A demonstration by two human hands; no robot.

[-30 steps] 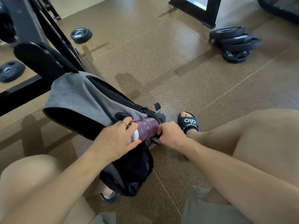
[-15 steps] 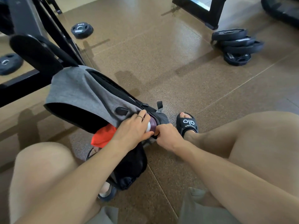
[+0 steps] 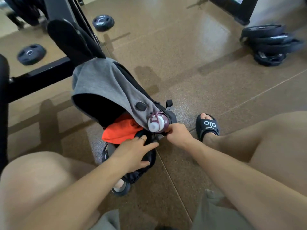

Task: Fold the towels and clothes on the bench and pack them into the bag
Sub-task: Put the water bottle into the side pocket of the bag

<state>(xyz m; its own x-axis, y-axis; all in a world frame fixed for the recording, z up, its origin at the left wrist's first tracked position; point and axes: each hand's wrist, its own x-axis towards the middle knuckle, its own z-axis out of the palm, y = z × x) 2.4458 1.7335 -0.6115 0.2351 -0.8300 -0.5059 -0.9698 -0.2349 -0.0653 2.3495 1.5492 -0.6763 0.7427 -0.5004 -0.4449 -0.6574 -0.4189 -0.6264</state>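
Observation:
A grey and black bag (image 3: 103, 83) stands on the floor between my knees, its main opening facing me. An orange garment (image 3: 121, 130) shows inside the opening. A purple bottle with a white cap (image 3: 157, 122) sits in the bag's side pocket, cap toward me. My left hand (image 3: 132, 151) rests with fingers spread on the bag's black front part, below the orange garment. My right hand (image 3: 177, 133) is closed on the bag's edge just under the bottle.
A black gym bench frame (image 3: 69, 39) stands behind the bag at left. Loose weight plates (image 3: 103, 22) lie on the floor, and a stack of plates (image 3: 270, 44) sits at far right. My sandalled right foot (image 3: 208, 127) is beside the bag.
The bottle has gone deep into the side pocket. My left hand has let go of it and dropped onto the bag's front. The orange garment has come into view.

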